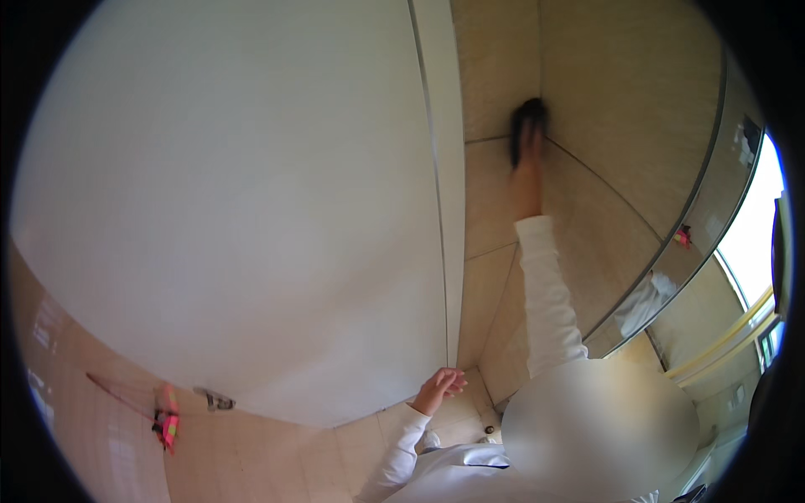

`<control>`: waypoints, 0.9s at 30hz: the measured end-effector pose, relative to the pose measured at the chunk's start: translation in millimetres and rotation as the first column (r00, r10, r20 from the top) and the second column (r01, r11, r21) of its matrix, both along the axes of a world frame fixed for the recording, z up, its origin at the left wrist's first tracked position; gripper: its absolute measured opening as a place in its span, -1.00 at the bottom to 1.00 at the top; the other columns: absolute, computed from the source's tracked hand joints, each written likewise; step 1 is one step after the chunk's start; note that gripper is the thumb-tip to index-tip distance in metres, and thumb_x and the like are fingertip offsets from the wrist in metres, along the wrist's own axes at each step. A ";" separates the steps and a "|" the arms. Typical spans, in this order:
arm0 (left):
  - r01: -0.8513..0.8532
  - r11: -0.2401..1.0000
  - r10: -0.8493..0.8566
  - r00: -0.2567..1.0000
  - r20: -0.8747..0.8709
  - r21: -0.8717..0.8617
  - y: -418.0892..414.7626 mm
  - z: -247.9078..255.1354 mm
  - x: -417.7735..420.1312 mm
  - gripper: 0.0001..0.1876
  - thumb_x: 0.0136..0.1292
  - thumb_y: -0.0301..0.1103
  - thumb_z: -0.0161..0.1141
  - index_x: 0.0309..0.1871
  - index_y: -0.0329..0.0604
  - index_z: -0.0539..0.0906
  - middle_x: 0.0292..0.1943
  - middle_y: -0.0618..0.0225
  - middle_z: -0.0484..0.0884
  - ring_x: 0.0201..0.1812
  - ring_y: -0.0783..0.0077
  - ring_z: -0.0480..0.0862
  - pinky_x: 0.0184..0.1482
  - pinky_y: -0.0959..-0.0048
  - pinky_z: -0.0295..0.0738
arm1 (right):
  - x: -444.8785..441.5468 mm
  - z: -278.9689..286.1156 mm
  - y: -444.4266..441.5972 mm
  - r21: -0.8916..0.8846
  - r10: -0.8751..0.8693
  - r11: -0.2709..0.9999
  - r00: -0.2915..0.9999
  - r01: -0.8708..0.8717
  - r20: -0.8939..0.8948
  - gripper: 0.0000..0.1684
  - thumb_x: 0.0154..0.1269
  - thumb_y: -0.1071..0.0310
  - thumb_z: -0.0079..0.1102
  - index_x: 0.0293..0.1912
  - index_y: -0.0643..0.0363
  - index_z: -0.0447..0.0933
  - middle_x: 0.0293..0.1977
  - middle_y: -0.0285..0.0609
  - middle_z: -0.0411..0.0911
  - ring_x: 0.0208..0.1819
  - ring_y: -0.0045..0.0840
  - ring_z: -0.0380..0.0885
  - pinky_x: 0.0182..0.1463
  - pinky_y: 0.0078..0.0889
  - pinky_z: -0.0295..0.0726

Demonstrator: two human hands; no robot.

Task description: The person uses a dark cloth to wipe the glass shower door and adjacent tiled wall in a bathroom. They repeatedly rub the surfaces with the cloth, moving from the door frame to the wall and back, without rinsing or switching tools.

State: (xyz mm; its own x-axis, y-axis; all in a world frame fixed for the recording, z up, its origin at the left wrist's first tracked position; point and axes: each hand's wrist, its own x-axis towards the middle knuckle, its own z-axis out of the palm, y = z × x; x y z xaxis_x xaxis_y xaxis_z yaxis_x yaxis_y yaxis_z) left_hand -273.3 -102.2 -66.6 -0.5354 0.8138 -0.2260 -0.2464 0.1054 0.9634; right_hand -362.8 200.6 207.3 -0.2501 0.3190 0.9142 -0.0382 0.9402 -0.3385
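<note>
High on the beige wall tiles (604, 82), at a corner where two walls meet, my right hand (533, 148) holds a black object (525, 119) against the surface. Motion blur hides what kind of object it is. The right arm is stretched out in a white sleeve. Lower down, my left hand (441, 385) hangs with loosely curled fingers and nothing visible in it. It is near the lower end of the edge of a large white door (251, 188); whether it touches the door is unclear.
A metal door handle (217, 399) juts from the door's lower edge. Beyond it is a pink and yellow object (168, 421) with a thin dark line trailing from it. A reflective dark-edged band (707, 207) crosses the right wall, beside a bright window (755, 232). A blurred oval covers the lower right.
</note>
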 end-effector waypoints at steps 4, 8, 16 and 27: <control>0.079 0.997 -0.080 0.997 0.020 0.025 -8.7 -5.0 -14.9 -0.61 0.36 0.04 -0.13 0.01 -0.02 0.48 -0.18 0.45 0.61 -0.23 0.63 0.56 -0.19 0.57 0.35 | -31.4 -68.1 -29.4 -0.113 -0.097 0.988 0.993 0.105 0.072 -0.03 -0.11 0.88 -0.23 0.36 0.20 -0.12 0.36 0.17 -0.26 0.38 0.01 -0.22 0.41 -0.17 -0.07; 0.065 0.998 -0.066 0.997 0.044 0.016 -23.5 4.2 -23.3 -0.60 0.36 0.04 -0.14 0.00 -0.04 0.49 -0.20 0.45 0.62 -0.23 0.62 0.56 -0.19 0.56 0.36 | -16.7 -247.4 -17.5 -0.470 -0.035 0.872 0.975 0.138 0.221 -0.06 -0.06 0.82 -0.18 0.36 0.24 -0.16 0.37 0.13 -0.25 0.40 -0.09 -0.21 0.42 -0.28 -0.14; -0.178 0.984 0.180 0.983 -0.049 0.029 -48.6 13.2 -61.3 -0.63 0.35 -0.01 -0.12 -0.06 -0.08 0.51 -0.24 0.41 0.62 -0.25 0.59 0.57 -0.20 0.56 0.38 | -40.4 10.8 -49.5 -0.166 0.175 0.966 0.973 -0.200 -0.152 -0.09 -0.02 0.80 -0.20 0.36 0.07 -0.02 0.38 0.06 -0.18 0.42 -0.19 -0.25 0.42 -0.28 -0.18; -0.171 0.984 0.169 0.985 0.042 0.043 -11.3 1.6 -7.0 -0.64 0.37 -0.03 -0.11 -0.05 -0.09 0.52 -0.22 0.43 0.62 -0.22 0.59 0.57 -0.19 0.56 0.38 | -20.9 -246.2 -20.4 -0.397 0.114 0.904 0.984 -0.160 -0.136 -0.28 0.30 0.25 -0.13 0.38 0.14 -0.10 0.39 0.02 -0.22 0.42 -0.13 -0.29 0.41 -0.20 -0.25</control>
